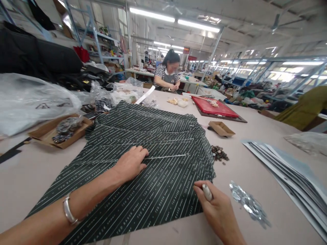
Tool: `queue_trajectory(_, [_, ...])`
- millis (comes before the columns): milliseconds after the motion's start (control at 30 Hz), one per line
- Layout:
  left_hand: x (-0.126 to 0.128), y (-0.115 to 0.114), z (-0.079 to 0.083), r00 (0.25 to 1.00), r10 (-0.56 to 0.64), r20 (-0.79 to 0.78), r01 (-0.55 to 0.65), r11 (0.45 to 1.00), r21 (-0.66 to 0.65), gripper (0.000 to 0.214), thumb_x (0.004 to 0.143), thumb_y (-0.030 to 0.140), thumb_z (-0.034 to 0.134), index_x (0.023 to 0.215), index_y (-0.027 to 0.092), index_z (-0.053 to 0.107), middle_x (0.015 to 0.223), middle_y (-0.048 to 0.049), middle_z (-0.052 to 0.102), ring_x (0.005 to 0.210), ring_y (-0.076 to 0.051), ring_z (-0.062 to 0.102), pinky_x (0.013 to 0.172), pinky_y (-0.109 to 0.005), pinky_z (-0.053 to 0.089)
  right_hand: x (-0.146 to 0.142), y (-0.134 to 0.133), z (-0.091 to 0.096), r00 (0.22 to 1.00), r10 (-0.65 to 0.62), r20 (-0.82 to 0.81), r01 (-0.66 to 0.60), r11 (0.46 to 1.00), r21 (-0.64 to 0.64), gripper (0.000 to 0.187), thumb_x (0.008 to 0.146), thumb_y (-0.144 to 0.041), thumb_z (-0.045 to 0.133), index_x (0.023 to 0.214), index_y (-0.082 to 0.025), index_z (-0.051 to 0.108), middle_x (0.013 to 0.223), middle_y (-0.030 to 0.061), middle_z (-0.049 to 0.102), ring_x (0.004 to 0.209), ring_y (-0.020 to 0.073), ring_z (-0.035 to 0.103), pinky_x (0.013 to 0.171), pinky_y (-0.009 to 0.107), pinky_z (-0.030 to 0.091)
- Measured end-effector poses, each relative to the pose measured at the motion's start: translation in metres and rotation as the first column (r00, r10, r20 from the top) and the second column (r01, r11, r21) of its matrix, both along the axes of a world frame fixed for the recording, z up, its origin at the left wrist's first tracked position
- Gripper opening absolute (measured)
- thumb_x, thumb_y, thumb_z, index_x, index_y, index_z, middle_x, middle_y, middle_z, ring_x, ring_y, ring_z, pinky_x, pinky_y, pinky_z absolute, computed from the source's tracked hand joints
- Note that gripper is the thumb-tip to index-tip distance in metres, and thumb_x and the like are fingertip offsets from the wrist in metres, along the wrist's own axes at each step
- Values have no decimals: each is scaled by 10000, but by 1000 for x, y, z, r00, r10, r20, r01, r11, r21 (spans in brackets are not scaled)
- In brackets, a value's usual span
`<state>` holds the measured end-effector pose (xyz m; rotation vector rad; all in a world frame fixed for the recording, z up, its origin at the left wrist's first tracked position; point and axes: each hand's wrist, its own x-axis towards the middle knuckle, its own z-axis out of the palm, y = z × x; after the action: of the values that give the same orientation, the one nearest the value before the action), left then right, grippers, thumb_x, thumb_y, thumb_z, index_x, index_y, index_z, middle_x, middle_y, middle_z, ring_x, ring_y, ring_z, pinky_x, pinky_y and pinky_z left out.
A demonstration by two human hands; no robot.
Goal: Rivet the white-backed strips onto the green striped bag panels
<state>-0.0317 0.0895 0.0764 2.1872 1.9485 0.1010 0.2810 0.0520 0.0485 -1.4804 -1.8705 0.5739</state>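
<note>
Dark green cloth (153, 200), printed with white slanting stripes and lettering, lies spread in layers over the middle of the table (258, 134). On it rests the person's left hand (130, 164), palm down, fingers loosely bent and close together, thumb apart, gripping nothing; a silver bangle (68, 210) circles that wrist. At the cloth's right edge, the right hand (216, 206) is curled round a pale tool (207, 192), thumb and forefinger meeting ahead of it; whether they also pinch the cloth cannot be told. Just beside this hand lie silvery discs (249, 204), with a pile of dark pieces (219, 153) farther up, near a small box (221, 128). Stacked sheets (283, 177) lie farther right. Left of the cloth, a larger box (42, 132) holds bagged pieces (67, 127). Beyond, near a red board (216, 107), a co-worker (166, 75) in striped sleeves brings both hands together.
</note>
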Motion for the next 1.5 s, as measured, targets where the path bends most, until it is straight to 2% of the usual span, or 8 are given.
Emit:
queue_trajectory(100, [-16, -15, 1, 999, 40, 15, -40, 999, -31, 439, 802, 184, 753, 1203, 226, 581, 1219, -56, 589, 1163, -274, 529, 987, -384, 448, 1, -1, -3, 1000, 1, 21, -1, 1000, -16, 320, 893, -523, 575, 830, -237, 705, 671, -6, 675, 545, 154, 588, 546, 232, 487])
queue_trajectory(300, [-32, -27, 4, 994, 109, 17, -107, 989, -100, 356, 790, 192, 760, 1113, 224, 613, 1072, -25, 627, 1040, -234, 586, 872, -331, 472, 4, -3, -2, 999, 16, 37, -14, 999, -52, 314, 872, -535, 585, 825, -248, 704, 662, 7, 684, 560, 174, 617, 497, 230, 485])
queue_trajectory(467, [-19, -36, 13, 996, 79, -42, -83, 991, -101, 176, 847, 87, 605, 962, 210, 658, 1099, -69, 598, 1052, -280, 566, 804, -351, 450, 2, -12, 11, 993, 115, 28, -112, 991, -79, 308, 872, -513, 593, 778, -243, 707, 668, 8, 694, 578, 174, 642, 510, 219, 512])
queue_trajectory(600, [-3, -49, 26, 999, 30, -24, -34, 984, -177, 272, 920, 67, 442, 979, 234, 649, 989, -44, 634, 890, -238, 618, 688, -317, 406, -3, -28, 23, 990, 141, -15, -141, 987, -77, 279, 876, -480, 609, 775, -246, 721, 679, 5, 710, 561, 165, 649, 497, 209, 514])
queue_trajectory(800, [25, -64, 48, 968, -4, 252, 78, 955, -285, 103, 869, 215, 667, 917, 305, 655, 895, 83, 681, 899, -160, 635, 722, -257, 402, -24, -50, 46, 975, 194, -111, -208, 969, -136, 233, 894, -431, 625, 818, -245, 743, 706, 10, 707, 589, 160, 643, 532, 225, 523])
queue_trajectory(967, [38, -63, 46, 879, 99, 467, 218, 787, -577, 73, 721, 250, 698, 791, 241, 682, 684, 63, 616, 657, -134, 557, 548, -246, 313, -35, -60, 49, 965, 180, -193, -223, 946, -236, 208, 899, -368, 629, 822, -211, 741, 706, 6, 685, 592, 134, 599, 560, 228, 500])
queue_trajectory(1133, [41, -61, 35, 716, 237, 656, 399, 632, -664, 222, 680, 349, 653, 838, 193, 673, 704, 28, 593, 647, -142, 524, 539, -234, 316, -36, -67, 42, 961, 150, -233, -220, 925, -311, 180, 876, -346, 658, 821, -204, 754, 635, -15, 658, 535, 114, 556, 508, 217, 450])
queue_trajectory(1500, [53, -65, 36, 767, 148, 624, 375, 687, -623, 158, 707, 295, 709, 770, 190, 608, 652, 69, 518, 610, -99, 431, 534, -253, 278, -46, -68, 40, 949, 168, -268, -251, 915, -316, 108, 871, -266, 670, 818, -221, 753, 647, -31, 669, 548, 96, 562, 516, 205, 429])
